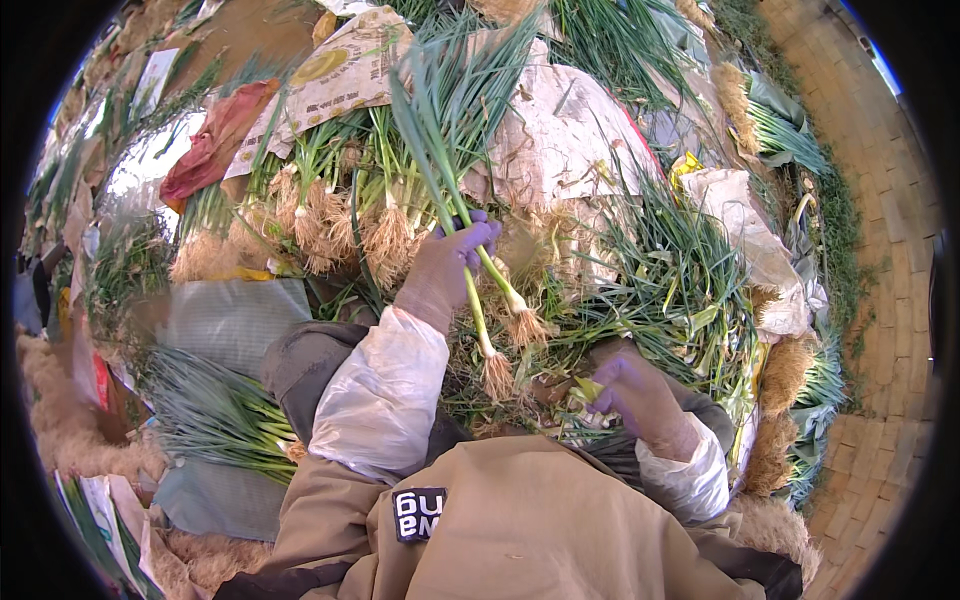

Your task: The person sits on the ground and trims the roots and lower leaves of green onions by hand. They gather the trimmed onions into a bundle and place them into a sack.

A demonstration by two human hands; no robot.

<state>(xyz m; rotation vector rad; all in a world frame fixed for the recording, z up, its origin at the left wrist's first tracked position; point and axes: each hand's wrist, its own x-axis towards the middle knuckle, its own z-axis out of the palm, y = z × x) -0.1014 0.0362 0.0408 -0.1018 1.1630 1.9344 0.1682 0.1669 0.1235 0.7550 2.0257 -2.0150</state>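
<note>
Two long green onions (485,311) with white stems and hairy roots are held by my left hand (452,259), roots hanging down towards me and leaves pointing away. My right hand (628,394), its fingers bent, pinches a small yellow-green leaf scrap (588,389) low on the right, apart from the two onions. Trimmed leaves and root debris lie on the ground between my hands. Just beyond my left hand rests a row of unpeeled green onions with pale roots (391,234), partly covered by a printed sack (341,71).
Bundled green onions (217,412) lie on a grey-green woven sheet (236,319) at my left. A pile of loose leaves (679,277) is at the right, beside a whitish sack (562,127). More bundles with brown roots (784,375) line the edge of the brick paving (885,300).
</note>
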